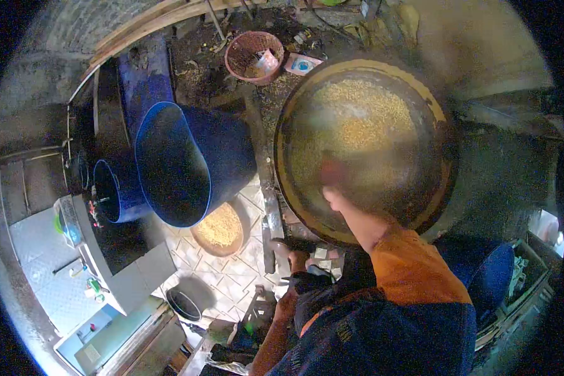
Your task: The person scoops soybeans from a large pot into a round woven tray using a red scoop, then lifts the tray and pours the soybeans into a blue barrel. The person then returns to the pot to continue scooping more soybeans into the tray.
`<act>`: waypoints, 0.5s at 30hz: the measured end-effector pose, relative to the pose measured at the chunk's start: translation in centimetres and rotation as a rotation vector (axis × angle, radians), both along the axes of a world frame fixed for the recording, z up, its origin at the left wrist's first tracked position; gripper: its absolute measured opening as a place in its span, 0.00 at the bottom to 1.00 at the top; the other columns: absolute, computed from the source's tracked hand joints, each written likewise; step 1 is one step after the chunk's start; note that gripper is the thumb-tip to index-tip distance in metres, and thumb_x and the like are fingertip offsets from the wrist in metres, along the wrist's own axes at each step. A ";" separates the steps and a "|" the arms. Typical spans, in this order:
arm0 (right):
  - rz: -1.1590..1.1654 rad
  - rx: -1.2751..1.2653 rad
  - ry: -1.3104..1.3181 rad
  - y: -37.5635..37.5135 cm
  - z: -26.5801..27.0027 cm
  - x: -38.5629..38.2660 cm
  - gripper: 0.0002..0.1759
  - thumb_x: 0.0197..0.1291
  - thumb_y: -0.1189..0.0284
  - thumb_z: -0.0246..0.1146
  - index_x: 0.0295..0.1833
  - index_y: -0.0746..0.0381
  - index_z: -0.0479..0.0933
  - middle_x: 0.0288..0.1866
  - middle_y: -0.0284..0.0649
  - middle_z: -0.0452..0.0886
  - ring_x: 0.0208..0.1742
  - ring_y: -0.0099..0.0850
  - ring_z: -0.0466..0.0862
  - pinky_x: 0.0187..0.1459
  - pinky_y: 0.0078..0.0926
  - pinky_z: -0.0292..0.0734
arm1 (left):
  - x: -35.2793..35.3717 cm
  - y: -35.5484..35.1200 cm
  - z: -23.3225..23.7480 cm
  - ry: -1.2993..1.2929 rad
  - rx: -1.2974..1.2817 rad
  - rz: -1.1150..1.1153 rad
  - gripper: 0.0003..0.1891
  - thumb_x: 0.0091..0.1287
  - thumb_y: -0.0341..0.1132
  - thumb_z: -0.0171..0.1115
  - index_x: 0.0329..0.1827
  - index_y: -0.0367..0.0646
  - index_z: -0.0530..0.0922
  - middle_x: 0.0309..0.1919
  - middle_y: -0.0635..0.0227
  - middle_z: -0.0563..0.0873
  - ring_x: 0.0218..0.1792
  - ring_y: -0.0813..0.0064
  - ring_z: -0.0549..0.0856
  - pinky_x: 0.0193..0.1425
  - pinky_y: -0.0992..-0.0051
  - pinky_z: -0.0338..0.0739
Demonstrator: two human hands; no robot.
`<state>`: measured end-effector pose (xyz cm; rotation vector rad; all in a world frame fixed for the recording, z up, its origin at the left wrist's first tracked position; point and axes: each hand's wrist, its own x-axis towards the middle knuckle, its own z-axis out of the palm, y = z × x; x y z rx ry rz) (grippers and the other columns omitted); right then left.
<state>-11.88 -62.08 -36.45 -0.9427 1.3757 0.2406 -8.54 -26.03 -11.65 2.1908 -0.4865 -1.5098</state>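
My right hand [334, 198] reaches over a large round vat [282, 156] and is closed around a reddish object [332, 170], blurred, whose kind I cannot make out. Pale yellow beans or grains [370, 116] lie in cloudy liquid in the vat, heaped toward its far side. Haze, like steam, softens the view over the vat. My left hand [286, 306] is low by my body, close to dark cloth at my leg. Its fingers are hard to make out.
Left of the vat, a large blue drum [232, 147] lies tilted beside a smaller blue drum [128, 194]. A basin of yellow grains [219, 229] sits on the tiled floor near a black bucket [185, 304]. A red basket [238, 56] stands beyond. Another blue drum [492, 276] is at right.
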 end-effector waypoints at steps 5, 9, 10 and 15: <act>-0.301 0.364 -0.368 -3.4 5.7 -0.8 0.04 0.56 0.68 0.56 0.35 0.56 0.72 0.24 0.30 0.69 0.21 0.21 0.66 0.19 0.22 0.62 | 0.8 0.0 0.9 -0.122 -0.065 -0.198 0.20 0.66 0.44 0.48 0.51 0.37 0.71 0.47 0.55 0.79 0.50 0.61 0.77 0.55 0.70 0.68; -0.320 0.559 -0.560 -5.7 11.6 -2.3 0.04 0.57 0.67 0.57 0.35 0.53 0.69 0.21 0.24 0.66 0.14 0.12 0.59 0.11 0.11 0.51 | 1.6 0.6 0.4 -0.212 -0.151 -0.261 0.20 0.66 0.45 0.48 0.54 0.40 0.70 0.48 0.55 0.78 0.50 0.62 0.77 0.54 0.69 0.69; -0.314 0.547 -0.577 -6.0 13.5 -2.8 0.04 0.57 0.68 0.56 0.37 0.53 0.68 0.22 0.22 0.66 0.14 0.11 0.59 0.11 0.09 0.50 | 1.8 0.1 0.9 -0.142 0.000 -0.157 0.21 0.66 0.46 0.47 0.55 0.41 0.70 0.47 0.56 0.78 0.49 0.63 0.77 0.53 0.69 0.70; -0.420 0.572 -0.600 -6.4 20.3 -5.3 0.06 0.57 0.76 0.54 0.38 0.54 0.66 0.23 0.25 0.68 0.14 0.12 0.61 0.12 0.09 0.52 | 2.6 2.7 -2.3 -0.110 -0.017 -0.019 0.20 0.66 0.46 0.47 0.55 0.42 0.71 0.39 0.63 0.81 0.44 0.70 0.80 0.49 0.73 0.71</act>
